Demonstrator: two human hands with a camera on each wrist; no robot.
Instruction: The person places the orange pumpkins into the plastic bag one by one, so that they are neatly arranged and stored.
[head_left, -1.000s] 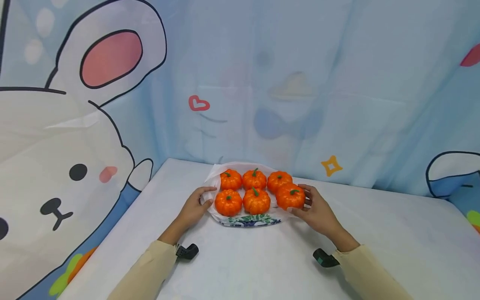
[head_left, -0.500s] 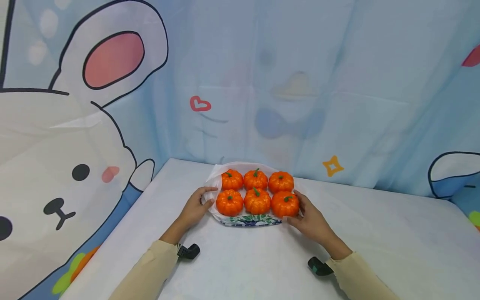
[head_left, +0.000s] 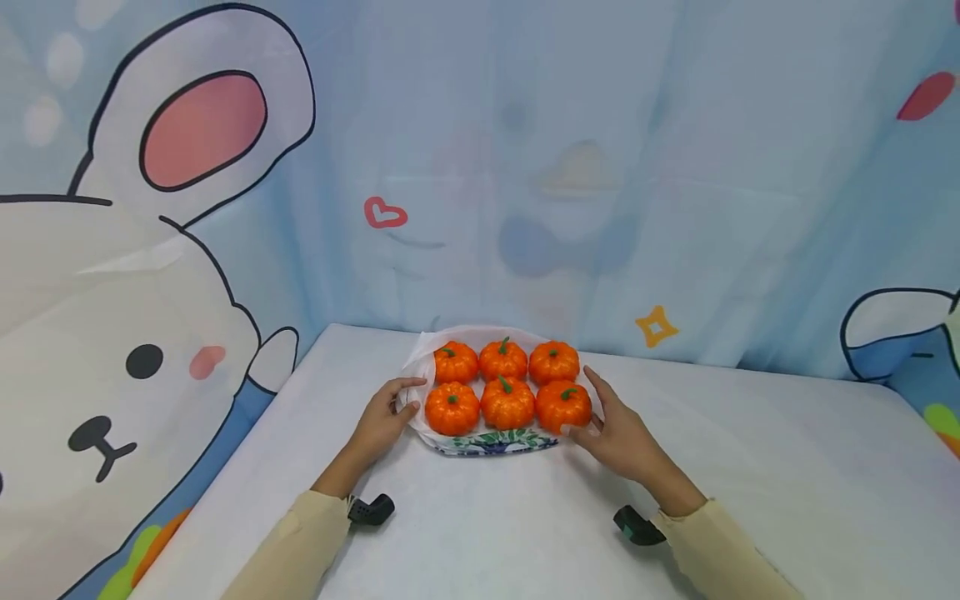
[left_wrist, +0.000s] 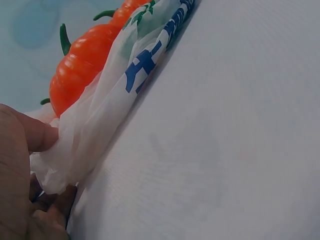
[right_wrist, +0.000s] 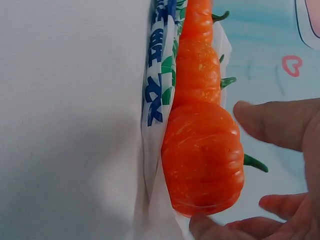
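Observation:
Several small orange pumpkins with green stems sit in two rows inside a white plastic bag point(head_left: 495, 443) with blue and green print. My left hand point(head_left: 381, 422) pinches the bag's left edge; in the left wrist view the thumb point(left_wrist: 42, 136) lies over the gathered plastic, fingers beneath. At the front right corner of the group is one pumpkin point(head_left: 563, 407), and my right hand point(head_left: 621, 435) is spread around its right side. In the right wrist view the thumb point(right_wrist: 270, 122) stands a little off this pumpkin, and a fingertip point(right_wrist: 202, 227) lies at its lower edge.
A white-covered table point(head_left: 480, 533) lies under everything. Behind it hangs a light blue curtain point(head_left: 465, 125) with a cartoon rabbit. Black camera mounts point(head_left: 371, 510) sit at both wrists.
My right hand has brought the front right pumpkin leftward and down into the front row, and its fingers have spread from it. The left hand keeps its place on the bag. The view has shifted slightly.

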